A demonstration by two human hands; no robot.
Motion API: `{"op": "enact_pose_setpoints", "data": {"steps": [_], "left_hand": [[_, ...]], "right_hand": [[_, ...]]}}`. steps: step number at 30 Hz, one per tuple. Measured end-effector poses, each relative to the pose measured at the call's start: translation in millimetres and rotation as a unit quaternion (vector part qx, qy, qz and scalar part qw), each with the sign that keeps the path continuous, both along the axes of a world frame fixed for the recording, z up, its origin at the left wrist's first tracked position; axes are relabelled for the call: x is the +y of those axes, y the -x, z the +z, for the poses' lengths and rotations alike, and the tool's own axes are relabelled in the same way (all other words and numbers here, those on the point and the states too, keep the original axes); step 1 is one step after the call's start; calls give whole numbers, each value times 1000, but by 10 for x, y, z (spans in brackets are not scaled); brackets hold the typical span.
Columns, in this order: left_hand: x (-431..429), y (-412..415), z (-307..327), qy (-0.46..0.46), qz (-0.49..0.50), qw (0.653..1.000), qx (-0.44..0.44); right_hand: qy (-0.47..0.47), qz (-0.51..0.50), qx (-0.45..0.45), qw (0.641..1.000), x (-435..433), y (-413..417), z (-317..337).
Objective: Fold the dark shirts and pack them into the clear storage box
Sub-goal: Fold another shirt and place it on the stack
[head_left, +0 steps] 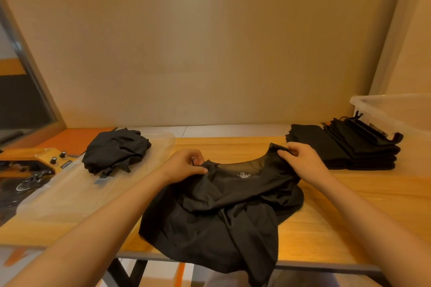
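left hand (186,165) pinches shirt (221,216) shoulder | right hand (303,161) pinches other | collar faces wall, hem overhangs near edge

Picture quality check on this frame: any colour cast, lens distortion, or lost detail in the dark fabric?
Head view: warm orange cast throughout; wide-angle distortion slants the wall's side edges; the dark shirt and folded stack read as near-flat black, creases faint; the clear storage box is soft and cropped at the right edge.

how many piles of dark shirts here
3: a crumpled heap on the lid, left; one shirt held in the centre; a folded stack by the box, right. More may be hidden.
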State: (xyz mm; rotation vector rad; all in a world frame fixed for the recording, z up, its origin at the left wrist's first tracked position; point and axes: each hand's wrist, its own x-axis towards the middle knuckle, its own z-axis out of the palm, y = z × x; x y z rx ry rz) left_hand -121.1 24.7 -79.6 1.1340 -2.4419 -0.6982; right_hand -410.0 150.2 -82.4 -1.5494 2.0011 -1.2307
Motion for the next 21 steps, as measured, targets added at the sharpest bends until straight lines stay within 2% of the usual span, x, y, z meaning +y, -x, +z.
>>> {"op": "enact_pose_setpoints", "data": {"steps": [3, 6, 14, 21], "left_hand": [[63, -34, 232, -44, 3, 996, 83], [132, -65, 655, -86, 5, 983, 160], [235, -148, 1984, 50, 34, 963, 264], [556, -271, 3105, 137, 28, 927, 349]], "right_hand": [[11, 0, 7, 1000, 13, -20, 136], [61, -7, -5, 998, 1, -19, 456], [199, -38, -7, 979, -90, 16, 1753], [281, -28, 63, 957, 154, -146, 2926]]}}
